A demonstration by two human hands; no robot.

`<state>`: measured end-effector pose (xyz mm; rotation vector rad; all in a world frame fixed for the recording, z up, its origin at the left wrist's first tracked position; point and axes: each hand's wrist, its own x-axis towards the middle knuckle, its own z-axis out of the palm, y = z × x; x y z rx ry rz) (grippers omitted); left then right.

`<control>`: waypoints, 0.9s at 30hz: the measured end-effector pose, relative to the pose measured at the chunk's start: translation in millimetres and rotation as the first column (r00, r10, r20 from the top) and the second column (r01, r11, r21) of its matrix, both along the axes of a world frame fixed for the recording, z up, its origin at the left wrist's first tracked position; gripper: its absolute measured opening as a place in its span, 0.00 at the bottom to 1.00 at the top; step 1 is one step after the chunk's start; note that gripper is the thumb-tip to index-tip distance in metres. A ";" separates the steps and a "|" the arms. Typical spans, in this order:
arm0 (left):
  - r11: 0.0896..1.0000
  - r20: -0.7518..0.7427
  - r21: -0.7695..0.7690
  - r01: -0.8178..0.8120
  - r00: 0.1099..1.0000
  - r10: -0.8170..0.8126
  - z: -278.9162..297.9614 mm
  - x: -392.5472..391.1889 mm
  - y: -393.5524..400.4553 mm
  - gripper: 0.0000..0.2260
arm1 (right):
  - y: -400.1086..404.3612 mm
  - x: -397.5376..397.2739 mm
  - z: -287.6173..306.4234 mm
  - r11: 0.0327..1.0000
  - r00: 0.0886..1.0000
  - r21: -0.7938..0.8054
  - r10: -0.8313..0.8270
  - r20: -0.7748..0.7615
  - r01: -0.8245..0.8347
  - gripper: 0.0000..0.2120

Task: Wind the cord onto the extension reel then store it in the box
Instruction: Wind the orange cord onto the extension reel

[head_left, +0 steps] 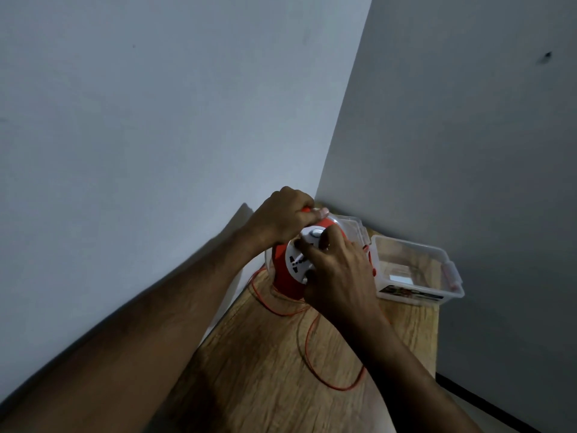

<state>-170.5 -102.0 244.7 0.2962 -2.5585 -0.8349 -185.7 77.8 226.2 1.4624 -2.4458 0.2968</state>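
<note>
I see the extension reel point(288, 270) just below the centre of the frame, standing on edge on the wooden table point(259, 364), red with a white socket face. My left hand point(281, 218) is curled over its top, gripping what looks like the red handle. My right hand point(338, 278) lies across the white face with fingers bent around something there — probably the winding knob, though I cannot see the knob itself. The orange cord point(312, 335) lies in loose loops on the table toward the lower middle of the frame, so I judge much of the winding is left.

The risk I see is those slack loops — cranking fast could knot them or drag them off the table edge. The clear box point(415, 270) sits just right of the reel, near the table's edge; a swinging elbow could nudge it off.
</note>
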 end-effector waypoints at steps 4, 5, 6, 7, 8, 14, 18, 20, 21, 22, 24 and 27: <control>1.000 -0.003 -0.008 -0.014 1.000 0.014 0.7 -0.8 -0.8 0.22 | -5.9 -1.9 -0.6 0.977 0.990 -0.180 -0.098 0.106 0.116 0.31; 1.000 -0.003 0.017 -0.017 1.000 0.017 0.7 -0.8 -1.7 0.22 | -7.4 -0.9 0.6 0.959 0.976 -0.232 -0.124 0.178 0.165 0.30; 0.999 -0.006 0.046 -0.020 1.000 0.020 0.3 -1.1 -2.4 0.23 | -8.8 0.1 2.0 0.937 0.956 -0.280 -0.136 0.260 0.209 0.29; 0.997 -0.011 0.066 -0.026 1.000 0.027 -1.0 -1.9 -3.2 0.23 | -11.1 1.9 4.2 0.912 0.935 -0.324 -0.142 0.326 0.251 0.29; 0.997 -0.023 0.073 -0.031 0.999 0.033 -1.7 -2.6 -3.1 0.23 | -13.4 3.6 5.5 0.887 0.913 -0.358 -0.147 0.381 0.292 0.28; 0.996 -0.013 0.079 -0.052 0.998 0.053 -6.9 -0.5 -7.4 0.24 | -15.8 19.0 8.5 0.909 0.926 -0.276 -0.226 0.302 0.312 0.24; 0.996 0.001 0.078 -0.040 0.999 0.040 -3.2 2.5 -10.3 0.25 | 2.5 21.9 13.1 0.963 0.998 -0.269 -0.042 -0.051 0.027 0.22; 0.997 -0.010 0.079 -0.022 1.000 0.023 -1.6 1.6 -10.4 0.26 | 4.1 14.7 9.8 0.997 0.999 -0.073 0.013 -0.040 -0.016 0.30; 0.997 -0.013 0.076 -0.015 1.000 0.016 -1.4 1.0 -10.0 0.27 | 3.8 11.1 7.8 1.000 0.999 0.003 0.027 -0.037 -0.027 0.34; 0.998 -0.012 0.069 -0.012 1.000 0.013 -2.3 0.7 -9.5 0.28 | 3.1 8.1 5.9 0.998 0.998 0.054 0.035 -0.042 -0.033 0.36; 0.999 -0.003 0.048 -0.015 1.000 0.015 -5.0 0.9 -7.7 0.29 | 2.2 6.6 3.6 0.993 0.997 0.113 0.050 -0.052 -0.044 0.38; 1.000 0.009 0.028 -0.014 1.000 0.014 -8.1 0.4 -5.1 0.27 | 0.8 3.5 1.3 0.995 0.997 0.096 0.038 -0.063 -0.032 0.35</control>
